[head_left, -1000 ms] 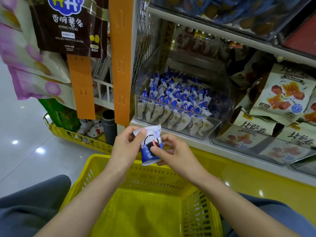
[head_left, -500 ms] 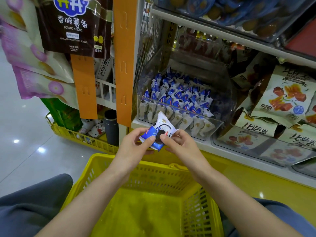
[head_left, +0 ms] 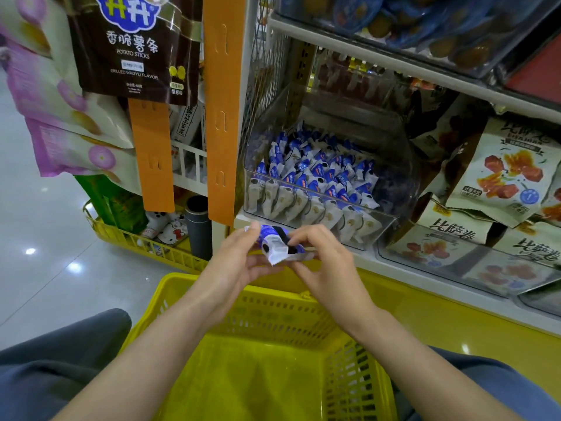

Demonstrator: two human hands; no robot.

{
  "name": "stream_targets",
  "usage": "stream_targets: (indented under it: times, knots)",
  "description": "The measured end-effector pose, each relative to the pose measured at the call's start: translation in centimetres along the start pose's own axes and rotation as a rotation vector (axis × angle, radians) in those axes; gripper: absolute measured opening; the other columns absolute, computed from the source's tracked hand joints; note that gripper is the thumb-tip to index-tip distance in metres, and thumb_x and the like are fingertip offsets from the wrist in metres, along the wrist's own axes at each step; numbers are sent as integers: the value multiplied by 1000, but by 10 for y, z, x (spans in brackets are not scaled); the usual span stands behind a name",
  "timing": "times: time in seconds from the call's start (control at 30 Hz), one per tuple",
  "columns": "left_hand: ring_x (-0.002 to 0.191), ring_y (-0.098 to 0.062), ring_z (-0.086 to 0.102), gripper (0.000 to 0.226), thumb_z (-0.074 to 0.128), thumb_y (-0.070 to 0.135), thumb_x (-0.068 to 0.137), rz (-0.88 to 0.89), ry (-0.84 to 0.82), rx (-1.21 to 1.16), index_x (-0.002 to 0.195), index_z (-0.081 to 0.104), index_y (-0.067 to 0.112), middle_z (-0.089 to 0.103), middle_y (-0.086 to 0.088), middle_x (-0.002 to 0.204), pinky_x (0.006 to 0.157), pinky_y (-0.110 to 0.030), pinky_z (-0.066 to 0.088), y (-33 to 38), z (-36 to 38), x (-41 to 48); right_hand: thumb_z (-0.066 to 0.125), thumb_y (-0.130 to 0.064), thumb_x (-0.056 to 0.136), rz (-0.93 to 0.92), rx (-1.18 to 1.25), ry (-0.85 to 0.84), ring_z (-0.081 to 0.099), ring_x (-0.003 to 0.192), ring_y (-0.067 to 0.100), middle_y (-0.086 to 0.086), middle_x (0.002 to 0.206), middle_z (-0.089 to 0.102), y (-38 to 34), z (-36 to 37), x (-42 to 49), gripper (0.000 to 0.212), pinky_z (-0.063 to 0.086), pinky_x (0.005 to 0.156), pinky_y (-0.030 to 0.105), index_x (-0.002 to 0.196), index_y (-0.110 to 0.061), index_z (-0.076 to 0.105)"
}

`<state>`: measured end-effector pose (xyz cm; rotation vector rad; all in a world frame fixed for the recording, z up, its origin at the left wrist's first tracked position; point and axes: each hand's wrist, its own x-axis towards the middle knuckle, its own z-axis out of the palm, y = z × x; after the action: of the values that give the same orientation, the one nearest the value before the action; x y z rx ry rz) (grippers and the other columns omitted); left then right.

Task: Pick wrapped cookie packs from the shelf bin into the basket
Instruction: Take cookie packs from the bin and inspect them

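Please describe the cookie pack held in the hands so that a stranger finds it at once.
Start at the yellow basket at the bottom; above its far rim the left hand and right hand meet. Pinched between them is a blue-and-white cookie pack, the only one outside the clear shelf bin.

blue-white cookie pack (head_left: 277,246), yellow basket (head_left: 267,302)

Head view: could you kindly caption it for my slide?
Left hand and right hand hold a pack between bin and basket.

Print on cookie pack (head_left: 274,248) was blurred; its ends were covered by left hand (head_left: 233,265) and right hand (head_left: 324,265). Near side of basket (head_left: 273,302) was cut off by the bottom edge.
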<state>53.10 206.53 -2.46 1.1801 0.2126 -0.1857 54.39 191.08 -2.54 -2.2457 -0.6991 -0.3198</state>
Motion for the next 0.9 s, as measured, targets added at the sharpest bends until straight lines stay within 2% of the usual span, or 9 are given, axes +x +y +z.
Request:
stream_targets:
  times: [0.1,0.2,0.3,0.4,0.53,0.6,0.7,0.8,0.9]
  knots:
    - [85,-18,67,23,49,9,94,118,38,47,115,55,6,68,-13,104,65,-26,57,1,-1,-3,71,-22,79,83,139,-84,53,98,0,-8,106,53,-2,2,0,27,47,84,18,102,-20,56]
    - [93,-15,65,26,53,4,91,188,56,172,115,54,12,65,-8,111,75,-29,56,0,0,-6,64,-39,81,243,278,-38,55,99,-1,-10,108,55,-8,5,1,23,49,79,16,98,-34,50]
    - [90,-10,65,31,54,1,89,245,24,251,116,52,14,63,-3,115,79,-29,55,-1,4,-11,64,-28,85,328,297,19,57,95,2,-8,107,56,-6,7,3,18,52,73,19,96,-32,51]
    - [85,-12,66,31,55,0,88,265,16,286,114,52,17,63,-2,114,75,-24,54,-1,5,-13,59,-15,89,318,268,30,59,88,1,-4,104,60,-5,5,4,14,49,66,12,98,-24,56]
    - [86,-11,67,28,56,2,88,268,23,231,113,52,14,63,-5,112,71,-24,56,-2,4,-12,58,-11,89,366,426,-4,65,91,12,-4,102,66,-7,-3,9,16,55,74,23,97,-24,59]
    - [89,-15,68,24,57,7,88,234,78,118,111,54,11,66,-9,109,67,-23,55,1,2,-11,63,-14,86,357,568,-124,63,101,13,-3,113,64,-10,-7,11,25,54,80,26,108,-26,59]
    - [95,-26,68,26,57,15,88,151,80,-54,112,54,7,68,-16,106,67,-25,57,7,-1,-9,70,-11,78,219,489,-177,54,112,3,-5,125,53,-14,-10,11,46,51,87,23,117,-29,55]
    - [97,-17,65,38,57,37,83,146,73,187,113,53,15,64,-7,110,73,-29,57,12,-3,-9,66,-11,83,193,373,-33,60,95,1,-6,107,63,-16,-12,16,29,52,78,23,108,-25,62]
    - [106,-1,52,61,50,63,65,257,92,507,116,47,29,54,15,115,89,-24,44,20,-5,-10,62,-14,86,259,431,9,63,66,6,-3,76,67,-19,-17,27,11,53,61,22,92,-22,64]
